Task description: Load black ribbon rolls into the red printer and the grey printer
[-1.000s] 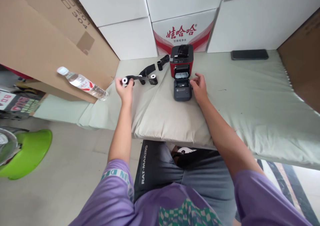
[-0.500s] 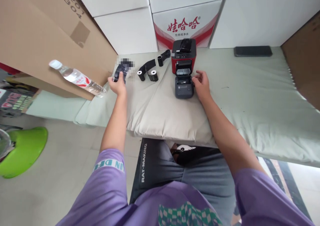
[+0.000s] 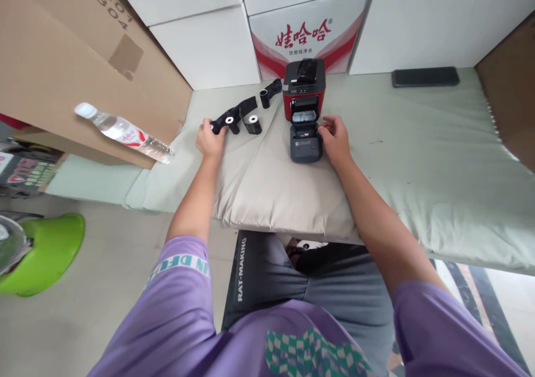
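My left hand (image 3: 211,140) is closed around a roll of black ribbon (image 3: 216,125) at the left end of a row of rolls; its fingers partly hide it. Right beside it stand a black roll with a white core (image 3: 232,125) and another black roll (image 3: 253,125), a strip of film trailing from each. My right hand (image 3: 335,140) pinches the right edge of a small dark grey label printer (image 3: 306,150), whose lid is raised. Directly behind that is a red and black printer (image 3: 304,87) with a crumpled black piece on top.
A black core with loose film (image 3: 264,98) lies left of the red printer. A water bottle (image 3: 125,133) leans by the cardboard box (image 3: 83,65). White boxes (image 3: 204,48) line the back. A black phone-like slab (image 3: 425,77) rests at the right rear of the padded bench (image 3: 418,187).
My left hand has moved right with the black ribbon roll, down beside the other rolls. The right hand stays at the printer's edge. The view has shifted slightly.
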A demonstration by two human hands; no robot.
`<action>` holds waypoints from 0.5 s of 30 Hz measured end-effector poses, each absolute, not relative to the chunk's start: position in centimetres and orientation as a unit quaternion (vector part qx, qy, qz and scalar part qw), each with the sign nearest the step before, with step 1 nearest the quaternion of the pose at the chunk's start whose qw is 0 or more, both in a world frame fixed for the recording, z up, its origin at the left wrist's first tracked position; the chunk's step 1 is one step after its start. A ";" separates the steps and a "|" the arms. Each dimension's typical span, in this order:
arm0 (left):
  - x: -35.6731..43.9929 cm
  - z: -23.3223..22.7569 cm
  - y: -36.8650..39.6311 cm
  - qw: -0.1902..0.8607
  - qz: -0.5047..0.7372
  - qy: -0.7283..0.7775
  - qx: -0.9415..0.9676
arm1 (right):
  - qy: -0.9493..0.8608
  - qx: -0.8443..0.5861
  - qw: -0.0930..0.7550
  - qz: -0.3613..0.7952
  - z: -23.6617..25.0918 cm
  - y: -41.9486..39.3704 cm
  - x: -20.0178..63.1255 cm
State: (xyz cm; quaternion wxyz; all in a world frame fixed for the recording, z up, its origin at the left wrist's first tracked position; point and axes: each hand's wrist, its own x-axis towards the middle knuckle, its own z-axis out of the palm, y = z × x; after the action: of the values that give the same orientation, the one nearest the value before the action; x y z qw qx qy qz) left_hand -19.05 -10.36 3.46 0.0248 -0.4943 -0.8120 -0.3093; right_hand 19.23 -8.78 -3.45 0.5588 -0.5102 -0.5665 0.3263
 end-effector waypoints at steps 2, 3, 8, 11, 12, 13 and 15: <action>-18.0 4.5 -11.4 0.040 -0.330 -0.814 -0.476 | -0.562 -0.511 0.563 0.325 -3.1 -9.1 19.0; -17.5 5.0 -12.0 0.053 -0.344 -0.814 -0.465 | -0.560 -0.511 0.565 0.324 -3.0 -9.2 19.0; -15.1 5.6 -12.8 0.061 -0.348 -0.792 -0.497 | -0.557 -0.510 0.571 0.321 -2.6 -9.5 18.7; -14.3 4.9 -11.4 0.050 -0.302 -0.783 -0.541 | -0.557 -0.511 0.570 0.321 -2.7 -9.4 18.7; -14.2 4.7 -10.7 0.050 -0.288 -0.784 -0.548 | -0.558 -0.511 0.570 0.322 -2.7 -9.3 18.7; -14.1 4.6 -10.0 0.051 -0.277 -0.786 -0.550 | -0.557 -0.511 0.570 0.323 -2.7 -9.3 18.8; -14.3 4.7 -8.9 0.054 -0.280 -0.794 -0.536 | -0.554 -0.510 0.572 0.326 -2.7 -9.3 18.8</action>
State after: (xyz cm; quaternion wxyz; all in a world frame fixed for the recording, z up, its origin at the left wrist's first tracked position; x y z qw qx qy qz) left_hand -14.26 -8.92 4.72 0.0539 -0.5361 -0.7944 -0.2804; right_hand 18.79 -9.26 -2.74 0.5715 -0.5102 -0.5538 0.3261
